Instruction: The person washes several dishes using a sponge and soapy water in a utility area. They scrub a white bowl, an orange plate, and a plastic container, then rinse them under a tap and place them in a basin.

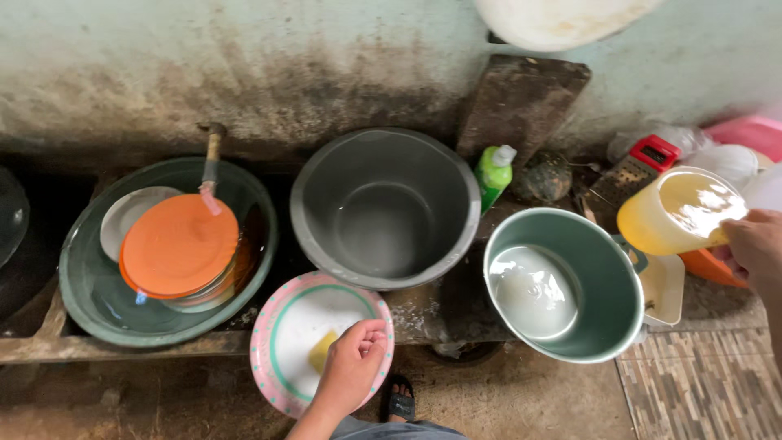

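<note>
Fingers of the left hand (pixel 356 364) pinched a yellow sponge (pixel 321 350) against the plate (pixel 281 383); the right hand (pixel 753 244) gripped a yellow jug (pixel 676 212), tilted left toward the pot (pixel 570 342).

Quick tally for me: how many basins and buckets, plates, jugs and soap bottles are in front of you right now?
Basins and buckets: 3, the green basin, grey basin, green bucket
Plates: 3, the orange plate, white plate, pink-rimmed plate under the left hand
Jugs: 1, the yellow jug in the right hand
Soap bottles: 1, the green bottle
Total: 8

The left hand (pixel 352 371) presses a yellow sponge (pixel 321 349) on a pink-rimmed plate (pixel 281 326) while the right hand (pixel 753 248) tilts a yellow jug (pixel 676 213) at far right.
</note>
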